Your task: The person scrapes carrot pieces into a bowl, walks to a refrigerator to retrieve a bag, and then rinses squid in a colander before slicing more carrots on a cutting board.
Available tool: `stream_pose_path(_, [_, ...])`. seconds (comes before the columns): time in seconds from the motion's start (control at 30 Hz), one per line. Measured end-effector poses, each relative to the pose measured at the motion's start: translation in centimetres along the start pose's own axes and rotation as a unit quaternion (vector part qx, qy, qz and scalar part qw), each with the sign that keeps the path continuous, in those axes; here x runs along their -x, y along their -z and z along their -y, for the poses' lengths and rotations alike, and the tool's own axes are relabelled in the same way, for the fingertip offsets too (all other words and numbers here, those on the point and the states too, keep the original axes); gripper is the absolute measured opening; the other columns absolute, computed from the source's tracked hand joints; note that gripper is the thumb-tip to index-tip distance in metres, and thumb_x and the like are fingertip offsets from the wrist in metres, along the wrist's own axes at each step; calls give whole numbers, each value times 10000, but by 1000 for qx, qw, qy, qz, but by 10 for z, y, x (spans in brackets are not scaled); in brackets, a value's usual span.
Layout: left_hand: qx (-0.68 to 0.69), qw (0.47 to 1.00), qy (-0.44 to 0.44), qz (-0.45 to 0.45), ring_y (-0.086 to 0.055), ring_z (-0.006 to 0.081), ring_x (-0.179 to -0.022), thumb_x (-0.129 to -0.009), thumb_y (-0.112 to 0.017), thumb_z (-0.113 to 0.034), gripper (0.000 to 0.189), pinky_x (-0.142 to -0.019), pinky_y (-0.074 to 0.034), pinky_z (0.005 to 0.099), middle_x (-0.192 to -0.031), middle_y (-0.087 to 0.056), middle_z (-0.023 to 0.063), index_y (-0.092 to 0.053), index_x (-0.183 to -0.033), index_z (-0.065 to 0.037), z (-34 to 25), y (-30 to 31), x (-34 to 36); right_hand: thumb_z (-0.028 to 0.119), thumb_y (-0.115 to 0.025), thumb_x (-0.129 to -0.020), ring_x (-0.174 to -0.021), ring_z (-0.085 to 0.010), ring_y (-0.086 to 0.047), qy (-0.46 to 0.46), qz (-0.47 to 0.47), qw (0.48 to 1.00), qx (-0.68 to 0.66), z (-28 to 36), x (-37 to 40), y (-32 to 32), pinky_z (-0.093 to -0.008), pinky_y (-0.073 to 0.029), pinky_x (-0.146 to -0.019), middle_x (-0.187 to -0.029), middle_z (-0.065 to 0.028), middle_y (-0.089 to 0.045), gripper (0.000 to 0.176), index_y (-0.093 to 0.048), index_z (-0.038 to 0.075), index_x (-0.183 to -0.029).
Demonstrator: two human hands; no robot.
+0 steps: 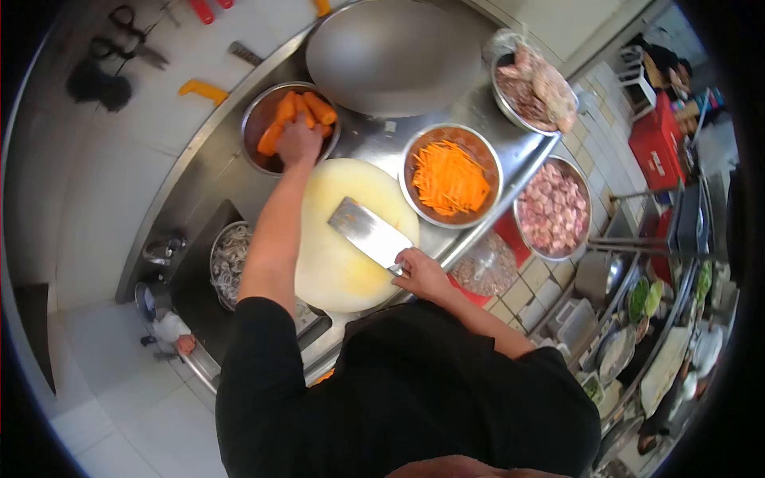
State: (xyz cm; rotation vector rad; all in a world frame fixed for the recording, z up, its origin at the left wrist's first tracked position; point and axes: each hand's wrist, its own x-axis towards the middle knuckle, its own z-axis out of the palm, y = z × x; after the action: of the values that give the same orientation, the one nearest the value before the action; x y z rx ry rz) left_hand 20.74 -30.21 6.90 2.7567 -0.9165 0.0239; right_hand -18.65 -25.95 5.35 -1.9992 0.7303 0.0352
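Note:
My left hand (300, 143) reaches into a steel bowl (253, 151) of peeled carrots (319, 109), its fingers down among them. Whether they grip a carrot is hidden from above. In my right hand (422, 275) is the handle of a cleaver (368, 233), its broad blade lying flat over the round, pale yellow cutting board (339, 279). To the right of the board, another steel bowl (406, 179) holds carrot strips (450, 177).
A large metal lid or pan (398, 56) covers the counter's back. Bowls of raw meat (552, 209) stand at the right. At left, the sink (191, 279) holds a bowl of greyish strips (231, 259). Scissors (127, 40) hang on the wall.

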Motion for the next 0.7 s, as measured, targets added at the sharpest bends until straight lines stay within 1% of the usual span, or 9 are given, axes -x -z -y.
stream_pose_path(0.07, [-5,1000,3,-6,-689,392,-967,-846,-685,-420,485,-809,-549,526,-1086,-668,204,-601,-1207,-106,3,0,-4,218,-800,-746,-822,-265,-616,7,5,1000,9,1,-1,3,-390,-513,-737,-894,-96,-587,412,-599,79,-1078])
stream_pose_path(0.17, [-5,999,31,-21,-693,381,-965,-814,-692,-410,490,-812,-550,520,-1040,-689,200,-606,-1198,-116,6,12,2,215,-759,-761,-885,-324,-633,22,9,1000,12,0,0,4,-436,-521,-775,-930,-126,-608,363,-588,78,-1050])
stream_pose_path(0.23, [8,998,49,-34,-693,381,-961,-797,-693,-409,503,-809,-551,514,-1021,-694,196,-604,-1195,-116,4,28,11,207,-749,-757,-894,-327,-636,27,11,999,16,2,0,5,-436,-523,-775,-931,-129,-613,361,-583,83,-1053])
stream_pose_path(0.37, [159,980,97,-77,-665,408,-1037,-774,-708,-334,544,-925,-527,480,-1126,-687,230,-609,-1262,-117,28,44,32,191,-736,-751,-897,-342,-640,36,-2,999,29,1,0,3,-446,-522,-781,-940,-139,-620,350,-587,79,-1047])
stream_pose_path(0.4, [227,963,108,-91,-677,359,-1044,-771,-726,-235,553,-954,-517,418,-1145,-689,229,-601,-1281,-62,36,50,41,189,-734,-752,-898,-345,-640,43,-7,998,35,0,-1,2,-449,-522,-784,-944,-141,-621,348,-587,78,-1047])
stream_pose_path(0.5, [375,919,81,-89,-682,238,-982,-808,-708,-140,522,-801,-542,347,-1105,-694,158,-563,-1293,-10,90,44,59,173,-725,-754,-919,-354,-642,41,-4,998,48,4,1,2,-466,-519,-797,-978,-144,-620,359,-581,79,-1070])
stream_pose_path(0.57, [454,885,82,-58,-660,195,-974,-838,-676,-83,567,-778,-531,303,-1101,-675,138,-487,-1365,5,110,65,86,171,-724,-754,-932,-354,-643,28,5,998,54,7,4,3,-469,-519,-799,-990,-142,-619,370,-577,81,-1081])
stream_pose_path(0.67, [474,878,47,-44,-666,265,-981,-817,-670,-67,604,-904,-524,362,-1071,-663,155,-463,-1376,29,133,96,126,208,-739,-756,-965,-358,-649,41,-15,994,97,3,7,-5,-478,-525,-808,-1048,-146,-618,410,-572,83,-1109])
stream_pose_path(0.7, [487,873,19,-37,-656,272,-1010,-831,-644,-42,605,-941,-514,388,-1086,-659,167,-450,-1401,11,134,108,142,220,-745,-756,-974,-359,-649,46,-24,992,118,2,9,-10,-480,-527,-811,-1066,-147,-618,420,-572,83,-1114])
